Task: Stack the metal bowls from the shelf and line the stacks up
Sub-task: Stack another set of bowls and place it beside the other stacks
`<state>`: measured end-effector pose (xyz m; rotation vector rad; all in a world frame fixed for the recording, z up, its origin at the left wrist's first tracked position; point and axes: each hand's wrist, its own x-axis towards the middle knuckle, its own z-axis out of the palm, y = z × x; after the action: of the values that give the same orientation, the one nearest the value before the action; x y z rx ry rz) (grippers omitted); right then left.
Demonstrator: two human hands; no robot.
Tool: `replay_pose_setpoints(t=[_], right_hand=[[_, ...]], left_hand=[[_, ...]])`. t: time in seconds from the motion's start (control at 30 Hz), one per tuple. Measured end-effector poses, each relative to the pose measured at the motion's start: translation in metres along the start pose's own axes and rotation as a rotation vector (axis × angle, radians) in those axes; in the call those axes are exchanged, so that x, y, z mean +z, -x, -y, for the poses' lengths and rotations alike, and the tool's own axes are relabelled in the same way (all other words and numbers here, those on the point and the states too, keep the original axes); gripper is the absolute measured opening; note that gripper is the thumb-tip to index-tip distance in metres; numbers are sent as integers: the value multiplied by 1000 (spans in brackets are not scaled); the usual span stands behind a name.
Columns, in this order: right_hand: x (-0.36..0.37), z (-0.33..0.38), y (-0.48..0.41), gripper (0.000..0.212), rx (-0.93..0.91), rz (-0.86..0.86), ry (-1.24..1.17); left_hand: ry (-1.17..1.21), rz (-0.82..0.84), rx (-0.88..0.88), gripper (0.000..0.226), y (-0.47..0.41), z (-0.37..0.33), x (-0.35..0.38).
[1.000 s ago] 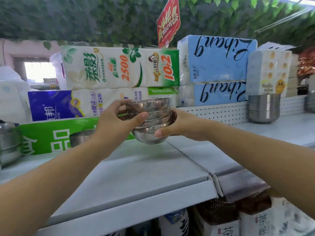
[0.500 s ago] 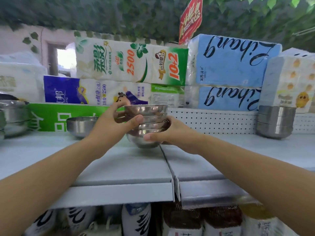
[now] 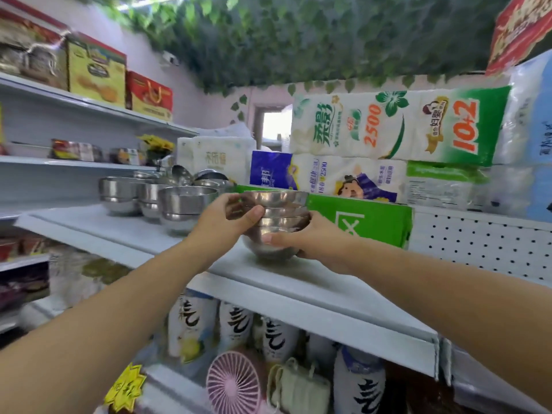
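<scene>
A stack of several nested metal bowls (image 3: 279, 216) is held between both hands at the middle of the white shelf (image 3: 298, 282), its bottom at or just above the shelf surface. My left hand (image 3: 222, 224) grips the stack's left side with the thumb across the front. My right hand (image 3: 310, 239) cups the lower right side, thumb on the bottom bowl. To the left stand three more stacks of metal bowls (image 3: 185, 209), (image 3: 149, 198), (image 3: 118, 194) in a row running toward the back left.
Tissue packs (image 3: 394, 127) and a green box (image 3: 361, 219) line the back of the shelf behind the stack. A perforated back panel (image 3: 478, 243) is at the right. Bottles (image 3: 191, 327) and a pink fan (image 3: 234, 380) sit below. Boxed goods fill the left wall shelves (image 3: 74, 106).
Both hands carried the bowl stack leftward along the shelf and lowered it; the view swung left, revealing the row of other stacks.
</scene>
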<state>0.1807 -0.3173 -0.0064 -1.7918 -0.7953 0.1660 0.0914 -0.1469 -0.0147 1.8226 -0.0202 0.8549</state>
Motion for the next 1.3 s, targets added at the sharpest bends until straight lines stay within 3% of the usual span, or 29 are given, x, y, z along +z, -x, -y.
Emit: replay_pose_setpoints(t=[0.17, 0.3, 0.4, 0.5, 0.6, 1.0, 1.3], right_hand=[[33, 5, -24, 73, 46, -36, -10], [47, 1, -46, 133, 101, -133, 50], [58, -1, -55, 157, 122, -214, 86], [69, 4, -55, 137, 131, -259, 128], [71, 3, -65, 113, 141, -299, 136], [72, -16, -85, 122, 80, -402, 324], [68, -19, -87, 119, 61, -399, 372]], left_hand=[[-236, -78, 82, 43, -7, 19, -45], [-429, -260, 223, 41, -19, 40, -87], [-558, -299, 245, 43, -37, 62, -116], [-566, -230, 170, 45, -55, 77, -129], [-499, -200, 240, 43, -85, 77, -134], [-632, 279, 103, 38, -230, 61, -109], [-760, 310, 115, 31, -255, 78, -96]])
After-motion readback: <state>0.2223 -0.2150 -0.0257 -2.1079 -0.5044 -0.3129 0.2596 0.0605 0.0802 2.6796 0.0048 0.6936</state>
